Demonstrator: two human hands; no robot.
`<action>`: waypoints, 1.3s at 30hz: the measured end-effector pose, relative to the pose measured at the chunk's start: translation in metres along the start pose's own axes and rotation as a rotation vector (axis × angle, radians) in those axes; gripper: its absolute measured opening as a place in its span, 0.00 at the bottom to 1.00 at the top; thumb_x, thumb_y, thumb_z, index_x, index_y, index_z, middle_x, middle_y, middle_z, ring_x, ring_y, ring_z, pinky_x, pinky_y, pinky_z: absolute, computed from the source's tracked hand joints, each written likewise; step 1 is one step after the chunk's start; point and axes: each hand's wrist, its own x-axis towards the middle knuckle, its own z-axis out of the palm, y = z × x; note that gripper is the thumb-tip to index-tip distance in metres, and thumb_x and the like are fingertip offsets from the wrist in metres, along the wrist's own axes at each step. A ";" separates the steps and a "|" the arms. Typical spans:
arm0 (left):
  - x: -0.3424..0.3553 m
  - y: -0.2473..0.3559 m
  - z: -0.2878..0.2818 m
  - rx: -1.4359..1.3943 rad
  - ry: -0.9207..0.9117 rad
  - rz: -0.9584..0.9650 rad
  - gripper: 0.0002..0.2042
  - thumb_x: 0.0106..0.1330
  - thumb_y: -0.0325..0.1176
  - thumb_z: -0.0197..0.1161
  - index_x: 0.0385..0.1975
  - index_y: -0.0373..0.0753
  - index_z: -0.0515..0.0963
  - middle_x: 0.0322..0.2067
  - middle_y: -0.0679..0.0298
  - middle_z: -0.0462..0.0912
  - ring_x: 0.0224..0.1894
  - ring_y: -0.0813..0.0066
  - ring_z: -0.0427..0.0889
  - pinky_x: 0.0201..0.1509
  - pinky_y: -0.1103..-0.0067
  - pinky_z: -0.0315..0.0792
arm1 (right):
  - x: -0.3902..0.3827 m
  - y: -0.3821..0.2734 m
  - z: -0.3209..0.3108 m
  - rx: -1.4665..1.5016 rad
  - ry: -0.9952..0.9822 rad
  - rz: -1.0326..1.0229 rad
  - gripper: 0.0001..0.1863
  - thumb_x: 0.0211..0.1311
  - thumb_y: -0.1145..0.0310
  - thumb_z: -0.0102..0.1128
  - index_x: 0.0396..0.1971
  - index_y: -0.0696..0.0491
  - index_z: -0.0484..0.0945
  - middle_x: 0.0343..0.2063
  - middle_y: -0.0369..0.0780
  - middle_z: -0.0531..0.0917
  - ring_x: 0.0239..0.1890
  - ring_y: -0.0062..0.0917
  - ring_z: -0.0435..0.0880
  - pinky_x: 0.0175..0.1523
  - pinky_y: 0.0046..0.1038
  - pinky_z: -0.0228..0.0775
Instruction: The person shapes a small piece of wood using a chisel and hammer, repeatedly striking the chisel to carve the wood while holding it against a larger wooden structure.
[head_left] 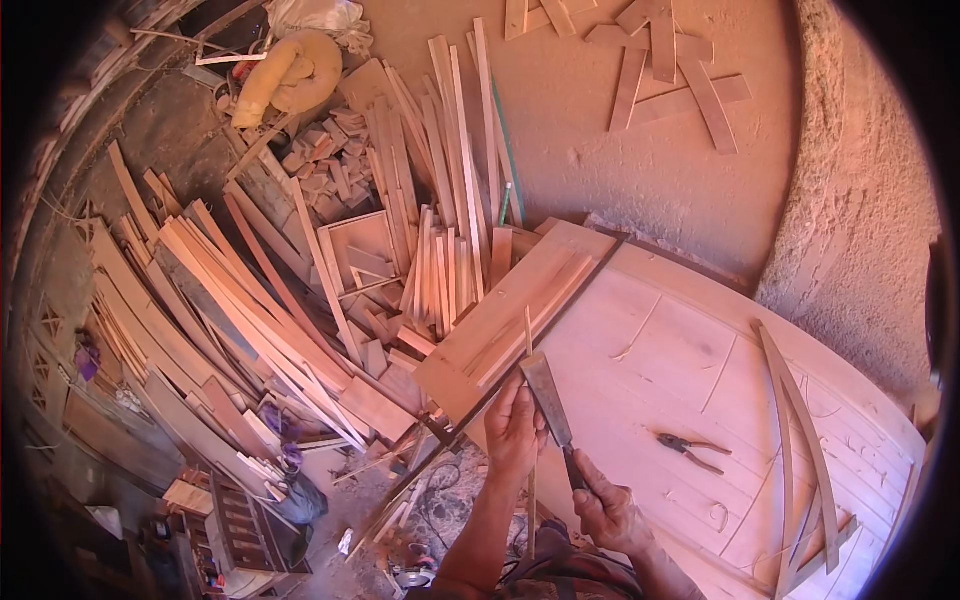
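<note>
Left grip (512, 428): I see it closed on a thin wooden strip (531, 500). Right grip (608, 510): wrapped around the handle of a broad-bladed tool (546, 396), blade crossing the strip beside the bench (610, 365). Pliers (680, 443): on the bench.

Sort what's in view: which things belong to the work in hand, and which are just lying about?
In use: broad-bladed tool in right hand; thin wooden stick in left hand.
Apparently just lying about: pliers, yellow coil, wood blocks.
</note>
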 end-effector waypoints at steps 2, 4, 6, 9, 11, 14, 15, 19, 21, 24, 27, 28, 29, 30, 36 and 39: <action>-0.002 0.000 0.002 0.028 -0.002 0.067 0.21 0.80 0.34 0.45 0.70 0.41 0.64 0.21 0.74 0.67 0.17 0.90 0.62 0.18 0.89 0.61 | 0.000 -0.001 0.001 -0.027 0.010 0.006 0.29 0.74 0.67 0.51 0.72 0.50 0.60 0.23 0.35 0.78 0.20 0.16 0.77 0.30 0.24 0.74; -0.013 -0.005 0.005 0.085 -0.029 0.075 0.21 0.80 0.36 0.47 0.69 0.41 0.65 0.21 0.74 0.67 0.17 0.89 0.63 0.18 0.89 0.60 | 0.006 -0.001 0.004 -0.164 0.048 -0.018 0.28 0.73 0.67 0.51 0.71 0.52 0.61 0.33 0.42 0.83 0.30 0.27 0.83 0.39 0.29 0.77; -0.036 -0.017 0.010 0.170 -0.076 0.027 0.21 0.79 0.39 0.49 0.68 0.41 0.67 0.19 0.75 0.67 0.16 0.89 0.64 0.17 0.89 0.59 | 0.020 -0.010 -0.005 -0.085 0.119 0.020 0.29 0.73 0.67 0.51 0.71 0.52 0.61 0.34 0.44 0.84 0.30 0.29 0.84 0.39 0.30 0.77; -0.050 -0.004 0.020 -0.011 -0.052 -0.168 0.22 0.78 0.38 0.50 0.69 0.40 0.65 0.19 0.73 0.68 0.15 0.91 0.62 0.16 0.89 0.59 | 0.052 -0.023 -0.027 0.350 0.234 0.010 0.30 0.77 0.62 0.44 0.75 0.50 0.53 0.16 0.28 0.70 0.14 0.11 0.69 0.20 0.17 0.63; -0.030 0.008 0.010 -0.037 0.010 -0.129 0.21 0.79 0.37 0.48 0.68 0.40 0.66 0.20 0.72 0.68 0.11 0.90 0.60 0.13 0.88 0.58 | 0.041 -0.026 -0.031 0.168 0.226 -0.036 0.29 0.74 0.64 0.51 0.72 0.49 0.60 0.18 0.32 0.75 0.15 0.15 0.73 0.24 0.24 0.70; -0.010 0.015 0.005 -0.121 0.028 -0.072 0.20 0.80 0.35 0.46 0.67 0.39 0.67 0.21 0.73 0.66 0.11 0.90 0.59 0.12 0.89 0.57 | 0.014 -0.025 -0.019 -0.042 0.036 0.071 0.27 0.73 0.66 0.52 0.71 0.50 0.64 0.23 0.38 0.82 0.20 0.21 0.80 0.32 0.28 0.76; -0.009 0.014 0.004 -0.122 0.053 -0.061 0.19 0.80 0.35 0.46 0.67 0.39 0.67 0.21 0.73 0.66 0.12 0.90 0.59 0.12 0.89 0.57 | 0.009 -0.023 -0.013 -0.080 0.018 0.055 0.27 0.73 0.66 0.53 0.70 0.50 0.65 0.24 0.40 0.83 0.23 0.23 0.81 0.35 0.30 0.77; -0.011 0.008 0.004 -0.063 0.063 -0.007 0.20 0.79 0.34 0.47 0.67 0.37 0.67 0.20 0.74 0.65 0.14 0.91 0.60 0.13 0.90 0.56 | 0.004 -0.015 0.001 -0.053 -0.013 -0.046 0.29 0.74 0.66 0.50 0.72 0.52 0.60 0.19 0.34 0.77 0.17 0.15 0.77 0.27 0.23 0.73; -0.021 0.009 0.009 0.005 0.009 -0.019 0.20 0.79 0.34 0.48 0.67 0.36 0.67 0.19 0.75 0.64 0.15 0.91 0.60 0.13 0.89 0.56 | 0.010 -0.010 -0.001 -0.113 0.028 -0.087 0.29 0.74 0.66 0.49 0.72 0.52 0.59 0.19 0.34 0.77 0.18 0.16 0.77 0.27 0.24 0.73; -0.048 0.004 0.009 0.199 -0.143 -0.021 0.20 0.78 0.36 0.50 0.66 0.36 0.68 0.17 0.75 0.63 0.14 0.88 0.61 0.14 0.86 0.59 | 0.036 -0.037 -0.014 0.060 0.160 0.000 0.28 0.74 0.66 0.49 0.72 0.51 0.61 0.21 0.38 0.80 0.21 0.21 0.80 0.30 0.27 0.75; -0.047 0.010 0.014 -0.053 -0.041 -0.203 0.21 0.78 0.38 0.50 0.67 0.37 0.67 0.17 0.73 0.64 0.14 0.86 0.63 0.16 0.85 0.61 | 0.047 -0.034 -0.028 0.163 0.244 -0.032 0.28 0.76 0.64 0.46 0.72 0.50 0.60 0.18 0.33 0.75 0.16 0.14 0.73 0.24 0.23 0.70; -0.036 0.016 0.011 -0.093 -0.016 -0.187 0.21 0.79 0.39 0.49 0.67 0.37 0.66 0.18 0.72 0.65 0.14 0.86 0.62 0.16 0.86 0.61 | 0.041 -0.035 -0.024 0.140 0.251 -0.034 0.28 0.75 0.65 0.48 0.73 0.50 0.59 0.17 0.32 0.73 0.16 0.13 0.72 0.25 0.22 0.70; -0.028 0.019 0.007 -0.132 -0.020 -0.169 0.21 0.79 0.39 0.49 0.66 0.38 0.66 0.18 0.72 0.65 0.14 0.87 0.62 0.16 0.87 0.61 | 0.031 -0.035 -0.022 0.113 0.198 -0.005 0.28 0.75 0.65 0.48 0.72 0.50 0.60 0.19 0.33 0.75 0.17 0.14 0.73 0.25 0.23 0.71; -0.021 0.019 0.003 -0.171 -0.023 -0.151 0.20 0.79 0.39 0.48 0.66 0.38 0.66 0.19 0.72 0.64 0.14 0.87 0.62 0.16 0.87 0.61 | 0.021 -0.035 -0.021 0.087 0.145 0.024 0.28 0.75 0.66 0.49 0.72 0.51 0.61 0.20 0.34 0.76 0.18 0.15 0.73 0.26 0.23 0.72; -0.011 0.011 -0.001 -0.168 0.035 -0.039 0.17 0.79 0.36 0.48 0.63 0.38 0.69 0.19 0.73 0.63 0.14 0.89 0.57 0.16 0.89 0.59 | 0.001 -0.021 0.003 -0.066 0.027 0.062 0.27 0.71 0.69 0.53 0.69 0.53 0.65 0.44 0.49 0.80 0.47 0.35 0.78 0.53 0.31 0.69; -0.014 0.007 -0.004 -0.013 0.004 0.023 0.17 0.80 0.35 0.47 0.64 0.39 0.70 0.19 0.74 0.63 0.15 0.90 0.57 0.16 0.90 0.57 | 0.001 -0.014 0.006 -0.077 0.044 -0.041 0.28 0.73 0.67 0.51 0.71 0.52 0.62 0.25 0.38 0.78 0.26 0.20 0.75 0.34 0.25 0.70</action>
